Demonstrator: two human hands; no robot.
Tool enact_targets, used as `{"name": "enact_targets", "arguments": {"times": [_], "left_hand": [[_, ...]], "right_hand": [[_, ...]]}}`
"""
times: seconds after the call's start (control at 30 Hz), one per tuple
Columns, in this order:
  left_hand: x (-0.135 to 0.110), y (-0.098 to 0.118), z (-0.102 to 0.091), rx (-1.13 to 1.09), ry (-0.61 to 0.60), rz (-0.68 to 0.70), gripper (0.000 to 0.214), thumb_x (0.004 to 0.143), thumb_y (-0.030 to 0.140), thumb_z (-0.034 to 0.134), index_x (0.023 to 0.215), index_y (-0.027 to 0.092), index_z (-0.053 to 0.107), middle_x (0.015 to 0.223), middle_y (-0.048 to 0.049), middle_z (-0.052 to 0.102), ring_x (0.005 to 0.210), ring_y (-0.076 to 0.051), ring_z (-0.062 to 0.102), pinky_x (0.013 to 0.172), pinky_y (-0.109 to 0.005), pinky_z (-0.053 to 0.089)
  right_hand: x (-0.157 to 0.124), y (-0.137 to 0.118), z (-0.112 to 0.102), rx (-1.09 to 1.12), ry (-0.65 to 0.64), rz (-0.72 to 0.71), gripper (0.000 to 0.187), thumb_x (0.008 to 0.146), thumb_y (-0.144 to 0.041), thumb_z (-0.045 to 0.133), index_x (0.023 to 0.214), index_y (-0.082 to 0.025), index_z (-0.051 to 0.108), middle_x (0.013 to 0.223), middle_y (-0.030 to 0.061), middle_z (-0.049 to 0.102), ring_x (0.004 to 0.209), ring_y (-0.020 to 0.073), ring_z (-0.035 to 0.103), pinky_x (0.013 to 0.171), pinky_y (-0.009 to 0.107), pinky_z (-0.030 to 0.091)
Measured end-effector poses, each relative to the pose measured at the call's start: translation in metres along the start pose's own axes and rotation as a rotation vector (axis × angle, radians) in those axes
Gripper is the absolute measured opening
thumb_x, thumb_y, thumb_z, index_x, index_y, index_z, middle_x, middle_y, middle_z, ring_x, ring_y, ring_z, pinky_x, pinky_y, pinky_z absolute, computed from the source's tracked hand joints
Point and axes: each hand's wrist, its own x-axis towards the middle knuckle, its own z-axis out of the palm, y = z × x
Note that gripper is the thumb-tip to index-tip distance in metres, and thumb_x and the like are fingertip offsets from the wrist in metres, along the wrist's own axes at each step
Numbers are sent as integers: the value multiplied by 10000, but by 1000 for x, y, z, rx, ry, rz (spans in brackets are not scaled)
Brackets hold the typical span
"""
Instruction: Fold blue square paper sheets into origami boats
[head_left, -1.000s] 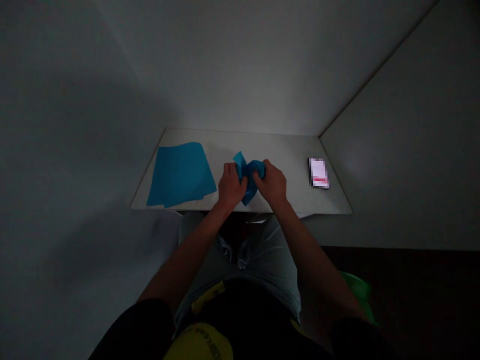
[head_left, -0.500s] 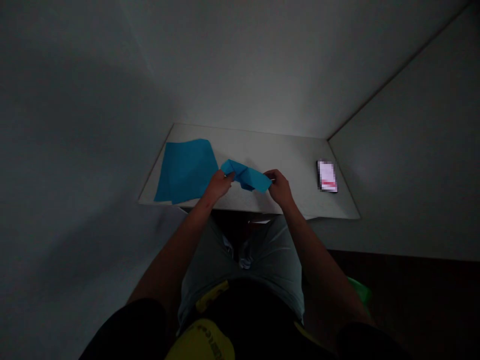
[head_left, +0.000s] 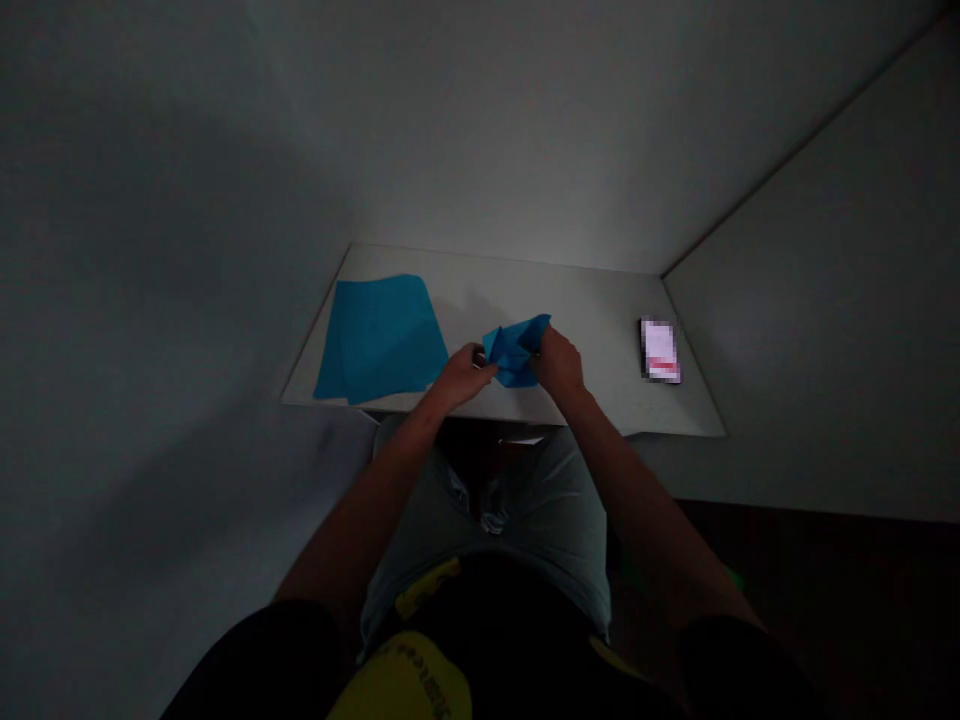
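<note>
Between my hands, over the front middle of the white table, is a folded piece of blue paper with several creases and raised flaps. My left hand pinches its left end between thumb and fingers. On the other side, my right hand is closed on the right end, its fingertips partly hidden behind the paper. Flat sheets of blue paper lie overlapping on the table, just left of my left hand.
The narrow white table meets a wall at the back and another on the right. A phone with a lit screen lies near its right end. My legs are below the front edge.
The folded paper has turned and bunched into a more compact shape. My hands have come closer together, the left one moving right, and the right hand now wraps further around its end.
</note>
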Motion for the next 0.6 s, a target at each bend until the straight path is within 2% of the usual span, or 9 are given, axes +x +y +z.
{"name": "enact_targets", "arguments": {"times": [0.07, 0.13, 0.27, 0.33, 0.43, 0.53, 0.6], "left_hand": [[2, 4, -4, -70, -9, -16, 119, 884, 227, 713, 933, 205, 607, 856, -40, 724, 720, -180, 708, 690, -296, 552], [4, 6, -5, -123, 36, -31, 91, 917, 231, 679, 930, 207, 592, 875, -48, 728, 706, -168, 708, 673, -288, 555], [5, 6, 4, -231, 167, -92, 90, 969, 235, 623, 1043, 206, 581, 978, -75, 766, 748, -174, 748, 692, -289, 589], [4, 4, 11, -246, 141, -114, 108, 988, 280, 623, 1056, 198, 609, 998, -87, 786, 775, -193, 773, 695, -294, 594], [2, -3, 21, -156, 82, -81, 141, 978, 331, 656, 961, 194, 684, 963, -89, 813, 869, -233, 796, 770, -318, 600], [1, -10, 27, -57, 111, -12, 126, 960, 296, 660, 932, 195, 730, 991, -84, 830, 981, -250, 787, 868, -334, 590], [2, -13, 28, -60, 110, -26, 151, 976, 263, 610, 952, 186, 737, 997, -90, 830, 917, -236, 782, 834, -329, 588]], "right_hand": [[6, 6, -1, 4, -4, -30, 348, 894, -196, 640, 1239, -226, 613, 1061, 144, 774, 842, 287, 682, 719, 365, 472], [8, 5, -3, 33, 5, -56, 384, 900, -209, 627, 1283, -219, 609, 1091, 147, 768, 850, 285, 681, 732, 375, 481], [-2, -14, -9, 190, 39, -106, 515, 880, -198, 581, 1394, -206, 557, 931, 60, 722, 785, 238, 649, 731, 351, 471], [-9, -26, -11, 304, 64, -117, 556, 850, -189, 565, 1405, -205, 533, 846, 10, 670, 759, 219, 633, 736, 337, 472], [-15, -38, -13, 417, 96, -94, 542, 827, -194, 545, 1367, -226, 532, 808, -19, 625, 750, 210, 625, 734, 330, 474], [-17, -41, -15, 469, 80, -51, 491, 820, -190, 524, 1308, -237, 557, 767, -35, 586, 713, 200, 615, 704, 324, 462], [-17, -40, -17, 498, 53, -23, 469, 826, -176, 504, 1287, -234, 566, 744, -40, 569, 685, 191, 612, 681, 317, 454]]}}
